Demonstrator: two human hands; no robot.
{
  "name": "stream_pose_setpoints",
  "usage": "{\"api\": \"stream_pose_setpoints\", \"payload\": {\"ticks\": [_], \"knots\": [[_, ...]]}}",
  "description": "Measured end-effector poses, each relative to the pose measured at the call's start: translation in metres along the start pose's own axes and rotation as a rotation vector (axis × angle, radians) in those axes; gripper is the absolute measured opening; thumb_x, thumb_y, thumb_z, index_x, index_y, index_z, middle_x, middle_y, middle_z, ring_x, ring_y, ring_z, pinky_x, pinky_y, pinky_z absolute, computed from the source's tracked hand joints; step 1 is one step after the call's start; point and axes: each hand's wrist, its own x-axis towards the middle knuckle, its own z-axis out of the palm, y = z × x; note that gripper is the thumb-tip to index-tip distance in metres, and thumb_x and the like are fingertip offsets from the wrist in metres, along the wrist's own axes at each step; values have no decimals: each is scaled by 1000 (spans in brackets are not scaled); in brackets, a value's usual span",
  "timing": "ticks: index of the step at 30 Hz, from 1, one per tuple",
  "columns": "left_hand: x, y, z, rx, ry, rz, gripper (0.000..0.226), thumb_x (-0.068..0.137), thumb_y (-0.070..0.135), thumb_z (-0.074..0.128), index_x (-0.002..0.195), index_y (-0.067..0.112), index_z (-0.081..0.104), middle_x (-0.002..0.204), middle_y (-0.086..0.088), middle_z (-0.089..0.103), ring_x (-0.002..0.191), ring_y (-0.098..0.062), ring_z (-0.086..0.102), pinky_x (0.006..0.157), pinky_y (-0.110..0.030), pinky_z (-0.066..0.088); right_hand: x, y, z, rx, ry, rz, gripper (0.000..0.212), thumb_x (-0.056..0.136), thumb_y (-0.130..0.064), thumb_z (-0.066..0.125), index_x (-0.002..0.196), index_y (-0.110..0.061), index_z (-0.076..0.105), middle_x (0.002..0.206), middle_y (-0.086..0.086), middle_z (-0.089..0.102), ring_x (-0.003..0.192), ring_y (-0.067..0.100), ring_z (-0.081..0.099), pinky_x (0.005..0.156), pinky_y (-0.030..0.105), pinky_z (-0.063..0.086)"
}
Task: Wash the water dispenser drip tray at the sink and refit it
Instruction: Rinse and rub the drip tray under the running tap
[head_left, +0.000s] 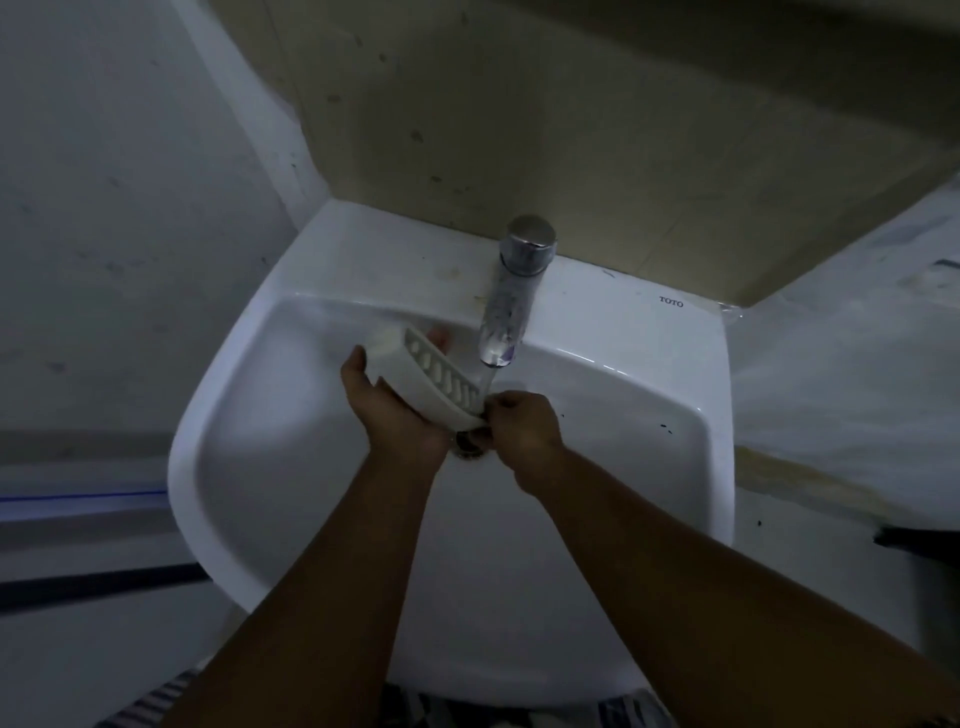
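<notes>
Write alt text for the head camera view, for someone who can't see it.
A person holds a white slotted drip tray tilted under a chrome tap over a white sink. The left hand cradles it from below, and the right hand pinches its near end, where the water falls. The room is dim.

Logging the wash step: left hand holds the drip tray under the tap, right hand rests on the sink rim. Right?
Not quite: the head view shows the right hand pinching the near end of the drip tray, not resting on the sink rim. The left hand does hold it under the tap.
</notes>
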Motion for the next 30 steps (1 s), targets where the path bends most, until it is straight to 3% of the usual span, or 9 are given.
{"api": "stream_pose_setpoints", "payload": {"ticks": [4, 7, 10, 13, 15, 17, 22, 26, 30], "knots": [[1, -12, -31, 78, 8, -245, 32, 86, 47, 56, 84, 17, 66, 81, -7, 73, 90, -29, 68, 83, -49, 55, 9, 3, -5, 145, -37, 16, 24, 85, -5, 61, 71, -19, 74, 86, 11, 74, 85, 31, 70, 83, 45, 59], [-1, -14, -42, 323, -76, -482, 45, 87, 38, 63, 119, 7, 65, 112, -16, 71, 110, -33, 63, 108, -53, 40, 10, 1, 0, 19, -9, -48, 22, 84, -9, 57, 73, -16, 74, 83, 9, 72, 82, 26, 66, 80, 38, 54], [-1, -14, -50, 382, -106, -549, 54, 89, 31, 62, 136, 4, 57, 140, -20, 55, 130, -35, 50, 115, -53, 32, 13, 3, 6, -133, 63, -27, 19, 84, -20, 58, 70, -10, 67, 78, 10, 65, 80, 25, 62, 72, 35, 47], [-1, -19, -49, 418, -59, -468, 43, 93, 31, 58, 123, 1, 65, 126, -20, 61, 109, -31, 61, 114, -45, 36, 13, 3, 16, -143, 159, 33, 32, 87, -25, 59, 96, 3, 71, 100, 19, 71, 97, 34, 67, 84, 38, 54], [-8, -23, -42, 479, -17, -410, 41, 98, 31, 53, 116, -3, 67, 101, -15, 67, 85, -26, 65, 88, -33, 51, 9, 0, 23, -60, 191, 68, 32, 89, -24, 58, 100, 3, 71, 103, 21, 71, 100, 37, 67, 90, 44, 55], [-14, -27, -38, 491, 1, -359, 42, 100, 30, 52, 116, -6, 66, 89, -15, 65, 80, -26, 63, 65, -25, 51, 6, 1, 32, 21, 206, 53, 26, 90, -23, 58, 99, -4, 73, 102, 16, 73, 99, 33, 68, 92, 44, 54], [-6, -38, -47, 306, 24, -283, 45, 97, 31, 56, 129, 1, 59, 93, -13, 68, 85, -22, 68, 81, -31, 53, -8, 1, 40, 19, 239, -29, 33, 95, -33, 51, 93, -9, 74, 95, 10, 74, 92, 28, 69, 91, 42, 53], [-10, -43, -53, 334, 15, -246, 29, 101, 23, 46, 92, 3, 64, 67, -11, 66, 60, -18, 68, 58, -23, 56, -16, 8, 39, -142, 215, -74, 43, 99, -38, 41, 99, -6, 70, 100, 12, 72, 96, 29, 68, 91, 43, 53], [-19, -50, -48, 317, -28, -284, 59, 103, 20, 37, 53, 9, 65, 44, -7, 55, 36, -11, 57, 39, -14, 45, -12, 8, 24, -257, 166, -80, 43, 99, -37, 43, 105, -5, 69, 107, 14, 70, 103, 30, 66, 94, 41, 51]]}}
